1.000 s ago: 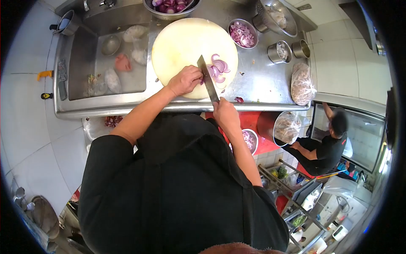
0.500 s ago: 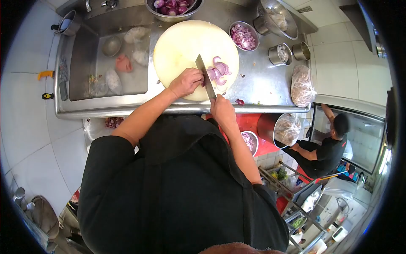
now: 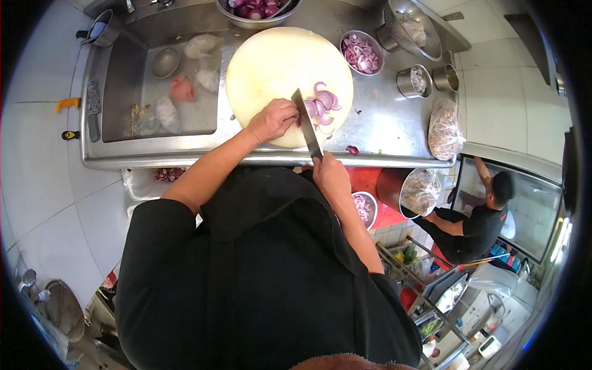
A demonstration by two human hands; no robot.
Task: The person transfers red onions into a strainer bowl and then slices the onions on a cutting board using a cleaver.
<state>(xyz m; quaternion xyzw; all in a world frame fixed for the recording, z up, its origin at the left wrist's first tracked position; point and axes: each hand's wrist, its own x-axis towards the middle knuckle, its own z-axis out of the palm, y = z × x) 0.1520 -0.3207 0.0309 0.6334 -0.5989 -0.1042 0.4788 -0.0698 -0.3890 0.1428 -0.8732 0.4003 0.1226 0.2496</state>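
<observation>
My right hand (image 3: pixel 332 174) grips the handle of a kitchen knife (image 3: pixel 309 127), its broad blade angled across the near part of a round cutting board (image 3: pixel 265 68). To the left of the blade, my left hand (image 3: pixel 275 119) has its fingers curled together on a piece of red onion (image 3: pixel 298 123), which is mostly hidden. Thin red onion slices (image 3: pixel 324 102) lie loosely on the board just right of the blade.
Behind the board stands a bowl of whole peeled red onions (image 3: pixel 256 13); a bowl of sliced onion (image 3: pixel 361 53) is at right. A sink (image 3: pixel 111 126) with bags lies left. A bagged item (image 3: pixel 445 129) sits near the counter's right end. A person (image 3: pixel 481 216) crouches at right.
The knife and my right hand have drawn back slightly toward my body. My left hand stays on the onion piece. The whole view has shifted a little.
</observation>
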